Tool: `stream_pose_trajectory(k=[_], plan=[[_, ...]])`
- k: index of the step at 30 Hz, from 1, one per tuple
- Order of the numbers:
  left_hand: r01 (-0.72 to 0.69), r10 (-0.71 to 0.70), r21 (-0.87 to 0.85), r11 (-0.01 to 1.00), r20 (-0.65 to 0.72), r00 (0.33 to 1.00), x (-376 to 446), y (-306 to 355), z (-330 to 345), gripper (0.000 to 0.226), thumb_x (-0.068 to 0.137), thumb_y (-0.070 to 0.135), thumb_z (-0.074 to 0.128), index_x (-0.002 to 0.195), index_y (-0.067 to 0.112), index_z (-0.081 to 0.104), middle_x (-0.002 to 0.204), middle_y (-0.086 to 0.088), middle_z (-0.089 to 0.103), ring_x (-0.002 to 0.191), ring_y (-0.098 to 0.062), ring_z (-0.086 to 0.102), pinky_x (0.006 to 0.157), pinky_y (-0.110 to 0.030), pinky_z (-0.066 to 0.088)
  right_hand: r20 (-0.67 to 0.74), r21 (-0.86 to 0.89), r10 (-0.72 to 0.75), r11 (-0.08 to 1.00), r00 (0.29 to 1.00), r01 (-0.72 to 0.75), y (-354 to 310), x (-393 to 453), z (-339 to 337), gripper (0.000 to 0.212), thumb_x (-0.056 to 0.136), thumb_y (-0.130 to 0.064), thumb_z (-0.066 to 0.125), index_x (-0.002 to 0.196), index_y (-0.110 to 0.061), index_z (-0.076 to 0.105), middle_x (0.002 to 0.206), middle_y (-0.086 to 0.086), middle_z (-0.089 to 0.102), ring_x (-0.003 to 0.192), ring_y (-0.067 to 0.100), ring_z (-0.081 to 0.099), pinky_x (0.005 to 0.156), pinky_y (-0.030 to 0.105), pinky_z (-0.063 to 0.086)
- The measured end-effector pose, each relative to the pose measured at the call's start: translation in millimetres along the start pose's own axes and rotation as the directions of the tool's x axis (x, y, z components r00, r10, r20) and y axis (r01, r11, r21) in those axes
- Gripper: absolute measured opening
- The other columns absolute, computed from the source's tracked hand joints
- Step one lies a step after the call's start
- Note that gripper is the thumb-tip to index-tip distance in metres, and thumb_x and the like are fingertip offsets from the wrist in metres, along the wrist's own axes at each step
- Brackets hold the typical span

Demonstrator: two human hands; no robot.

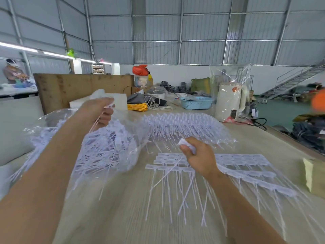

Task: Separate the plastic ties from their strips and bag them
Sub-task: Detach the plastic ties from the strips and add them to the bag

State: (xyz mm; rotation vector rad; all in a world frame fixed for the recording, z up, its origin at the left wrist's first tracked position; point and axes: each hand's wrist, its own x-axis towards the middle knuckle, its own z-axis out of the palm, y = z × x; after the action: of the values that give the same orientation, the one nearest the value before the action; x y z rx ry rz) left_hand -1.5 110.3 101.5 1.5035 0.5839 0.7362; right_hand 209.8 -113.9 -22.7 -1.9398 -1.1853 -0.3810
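Observation:
My left hand [102, 111] is raised above the table and grips the rim of a clear plastic bag [112, 147] stuffed with loose white ties. My right hand [197, 155] hovers over the table and holds a small bunch of white ties [186, 146] by their heads, tails hanging down toward me. Under it lie several strips of joined ties [246, 166] spread flat on the table. A second clear bag of ties [186, 127] lies farther back.
The pale wooden table [123, 208] carries a blue basket [197, 102], a white kettle [228, 101], yellow cord [137, 107] and a white box [119, 100] at the far side. A cardboard box [314, 175] sits at the right edge.

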Motion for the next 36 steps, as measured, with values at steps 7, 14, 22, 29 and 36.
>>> stream_pose_trajectory(k=[7,14,22,29,36], plan=[[-0.03,0.101,0.956,0.292,0.0,0.995,42,-46,2,0.021,0.094,0.014,0.048,0.108,0.006,0.06,0.122,-0.016,0.059,0.109,-0.029,0.055,0.087,-0.03,0.042,-0.002,0.03,-0.041,0.999,0.999,0.041,-11,-1,0,0.023,0.093,-0.036,0.053,0.102,-0.017,0.061,0.069,-0.002,0.054,0.064,0.024,0.054,0.056,0.028,0.038],[0.077,0.208,0.983,0.166,-0.111,0.972,69,-46,-8,0.062,0.097,0.01,0.04,0.151,0.022,0.014,0.135,-0.018,0.051,0.119,-0.034,0.052,0.096,-0.039,0.042,-0.027,-0.008,-0.049,0.999,0.998,0.048,-12,-4,3,0.027,0.092,-0.036,0.053,0.104,-0.013,0.06,0.062,-0.003,0.049,0.056,0.019,0.047,0.051,0.025,0.029],[0.155,0.064,0.986,-0.055,-0.152,0.986,72,-56,-19,0.072,0.09,0.07,0.025,0.15,0.033,0.011,0.154,-0.014,0.016,0.137,-0.04,0.02,0.108,-0.053,0.025,-0.042,-0.027,-0.062,0.998,0.997,0.061,-13,-4,3,0.025,0.092,-0.036,0.053,0.098,-0.013,0.059,0.061,-0.002,0.049,0.054,0.02,0.047,0.05,0.025,0.027],[0.238,0.215,0.964,-0.12,-0.209,0.954,46,-34,16,0.056,0.09,0.05,0.048,0.137,0.02,0.04,0.143,-0.013,0.029,0.132,-0.033,0.026,0.109,-0.053,0.025,0.053,0.002,-0.067,0.998,0.996,0.067,-15,-6,5,0.025,0.093,-0.037,0.052,0.099,-0.013,0.055,0.066,0.004,0.051,0.062,0.027,0.053,0.053,0.031,0.037],[-0.391,0.763,0.882,0.265,0.056,0.644,-29,-14,125,0.017,0.087,0.024,0.053,0.089,0.014,0.067,0.086,-0.006,0.067,0.085,-0.024,0.058,0.076,-0.036,0.045,0.054,0.067,-0.05,0.997,0.997,0.046,-19,-6,4,0.028,0.088,-0.039,0.059,0.098,-0.013,0.056,0.071,0.004,0.057,0.067,0.025,0.056,0.058,0.034,0.042]])
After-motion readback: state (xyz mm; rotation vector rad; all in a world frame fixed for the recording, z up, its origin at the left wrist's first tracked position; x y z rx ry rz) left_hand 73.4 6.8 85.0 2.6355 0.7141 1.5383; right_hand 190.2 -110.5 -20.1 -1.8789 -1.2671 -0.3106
